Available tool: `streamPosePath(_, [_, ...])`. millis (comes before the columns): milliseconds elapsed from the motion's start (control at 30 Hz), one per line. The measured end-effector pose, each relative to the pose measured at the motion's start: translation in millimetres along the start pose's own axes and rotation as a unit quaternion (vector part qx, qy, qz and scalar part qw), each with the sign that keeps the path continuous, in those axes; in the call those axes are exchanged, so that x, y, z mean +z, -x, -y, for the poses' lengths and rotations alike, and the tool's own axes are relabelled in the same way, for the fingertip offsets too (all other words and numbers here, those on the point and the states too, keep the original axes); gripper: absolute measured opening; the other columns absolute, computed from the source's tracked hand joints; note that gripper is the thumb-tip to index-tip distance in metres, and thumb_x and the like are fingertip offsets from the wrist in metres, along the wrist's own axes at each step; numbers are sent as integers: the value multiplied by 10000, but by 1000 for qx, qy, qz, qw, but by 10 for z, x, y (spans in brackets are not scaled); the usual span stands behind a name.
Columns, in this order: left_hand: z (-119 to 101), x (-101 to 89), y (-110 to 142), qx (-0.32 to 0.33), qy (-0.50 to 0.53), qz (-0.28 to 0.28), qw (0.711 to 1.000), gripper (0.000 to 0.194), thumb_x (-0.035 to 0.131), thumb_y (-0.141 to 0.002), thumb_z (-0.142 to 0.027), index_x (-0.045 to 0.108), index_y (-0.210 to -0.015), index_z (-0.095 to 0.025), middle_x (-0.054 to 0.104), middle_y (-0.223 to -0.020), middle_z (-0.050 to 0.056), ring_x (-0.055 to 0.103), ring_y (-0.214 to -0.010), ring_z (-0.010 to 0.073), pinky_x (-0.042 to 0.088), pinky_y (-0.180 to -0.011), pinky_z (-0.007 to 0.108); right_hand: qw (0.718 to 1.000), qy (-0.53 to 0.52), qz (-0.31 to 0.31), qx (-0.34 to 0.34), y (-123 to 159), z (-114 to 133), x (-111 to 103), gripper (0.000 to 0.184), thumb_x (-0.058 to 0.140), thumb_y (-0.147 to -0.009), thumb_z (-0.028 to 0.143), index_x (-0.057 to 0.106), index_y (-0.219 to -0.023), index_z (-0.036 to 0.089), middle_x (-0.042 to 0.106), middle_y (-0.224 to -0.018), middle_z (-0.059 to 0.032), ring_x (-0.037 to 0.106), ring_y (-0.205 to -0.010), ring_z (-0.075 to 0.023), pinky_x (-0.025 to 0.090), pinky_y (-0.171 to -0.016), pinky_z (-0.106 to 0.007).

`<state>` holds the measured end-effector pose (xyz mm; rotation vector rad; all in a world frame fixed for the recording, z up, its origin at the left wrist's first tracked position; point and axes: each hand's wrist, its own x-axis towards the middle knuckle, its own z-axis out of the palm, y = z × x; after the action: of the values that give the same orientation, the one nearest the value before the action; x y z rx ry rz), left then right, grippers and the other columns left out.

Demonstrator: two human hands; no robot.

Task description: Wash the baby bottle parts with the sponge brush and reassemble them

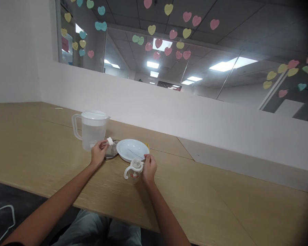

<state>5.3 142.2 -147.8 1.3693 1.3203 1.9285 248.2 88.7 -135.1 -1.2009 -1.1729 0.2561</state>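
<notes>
By plate (125, 147): left grip (98, 153) pinching white piece (110, 140); right grip (150, 167), rod (136, 153).

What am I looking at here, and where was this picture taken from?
There is no machine, only a bare-handed person, filmed from a camera worn on the person's own head, looking forward and down. The pale wooden table bears a translucent plastic pitcher with a white lid, a shallow round white dish and a round metal-looking dish. The left hand holds a small white cap-like piece. The right hand is beside a clear cup with a white lid; its exact grip is unclear.
</notes>
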Motion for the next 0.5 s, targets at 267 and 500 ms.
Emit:
streamPosePath(267, [2, -5, 11, 21, -45, -24, 998, 310, 585, -670, -387, 596, -874, -154, 643, -763, 42, 604, -681, 166, 488, -662, 278, 1000, -4, 2, 3, 3, -4, -7, 421, 356, -845, 471, 624, -780, 153, 643, -816, -71, 553, -776, -192, 395, -735, -288])
streamPosePath(500, [-72, -19, 53, 51, -88, -10, 995, 195, 518, -697, -333, 558, -802, -174, 574, -669, -8, 531, -608, 139, 418, -597, 236, 1000, -3, -1, 1, 0, -3, -2, 427, 360, -844, 481, 627, -777, 155, 647, -807, -71, 556, -767, -192, 398, -722, -288])
